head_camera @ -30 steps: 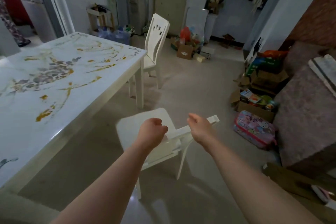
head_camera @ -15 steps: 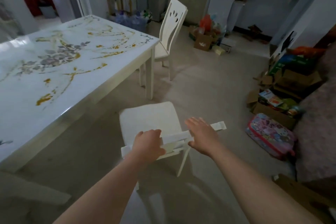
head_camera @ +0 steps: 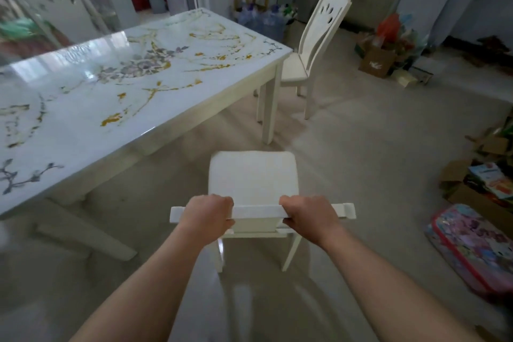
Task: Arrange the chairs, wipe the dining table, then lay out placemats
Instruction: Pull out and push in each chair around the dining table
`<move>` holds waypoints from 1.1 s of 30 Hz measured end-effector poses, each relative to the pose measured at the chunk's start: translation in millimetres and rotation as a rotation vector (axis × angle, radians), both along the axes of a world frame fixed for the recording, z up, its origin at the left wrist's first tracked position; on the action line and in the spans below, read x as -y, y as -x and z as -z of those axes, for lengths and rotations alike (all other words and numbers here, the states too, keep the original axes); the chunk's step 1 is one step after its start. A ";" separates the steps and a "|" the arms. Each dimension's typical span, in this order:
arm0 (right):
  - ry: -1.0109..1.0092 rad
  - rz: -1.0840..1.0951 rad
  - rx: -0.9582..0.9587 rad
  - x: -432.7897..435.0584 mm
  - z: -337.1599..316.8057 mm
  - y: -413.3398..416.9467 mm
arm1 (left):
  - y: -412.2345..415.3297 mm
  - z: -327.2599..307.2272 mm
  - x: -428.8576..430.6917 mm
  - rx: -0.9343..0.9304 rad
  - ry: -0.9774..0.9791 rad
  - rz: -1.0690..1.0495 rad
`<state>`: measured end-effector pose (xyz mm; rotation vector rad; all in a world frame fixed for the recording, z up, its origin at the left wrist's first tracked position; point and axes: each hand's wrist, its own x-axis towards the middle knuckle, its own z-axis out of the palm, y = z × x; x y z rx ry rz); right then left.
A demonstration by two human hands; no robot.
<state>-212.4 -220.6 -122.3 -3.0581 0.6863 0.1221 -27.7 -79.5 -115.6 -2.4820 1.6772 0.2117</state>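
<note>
Both your hands grip the near white chair's [head_camera: 254, 175] top rail: left hand [head_camera: 206, 216], right hand [head_camera: 308, 215]. Cushioned seat faces away, desk [head_camera: 116, 97] left.

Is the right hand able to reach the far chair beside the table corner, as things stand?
Probably not. The right hand grips the top rail of the near chair, and the far chair stands well beyond that seat, across the floor.

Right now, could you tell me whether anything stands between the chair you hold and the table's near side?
Nothing visible does: bare floor lies between the chair and the table; its corner leg stands farther ahead.
</note>
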 end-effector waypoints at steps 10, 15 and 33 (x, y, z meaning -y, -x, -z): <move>0.026 -0.088 0.006 22.6 -2.0 -5.8 | 0.3 -7.4 14.7 -0.001 0.010 -0.068; 0.049 -0.061 -0.022 42.6 -19.2 -21.4 | -10.0 -16.1 34.1 0.022 0.095 -0.104; 0.016 0.017 0.100 98.8 -43.1 -65.9 | -66.6 -44.0 88.3 -0.022 0.110 -0.071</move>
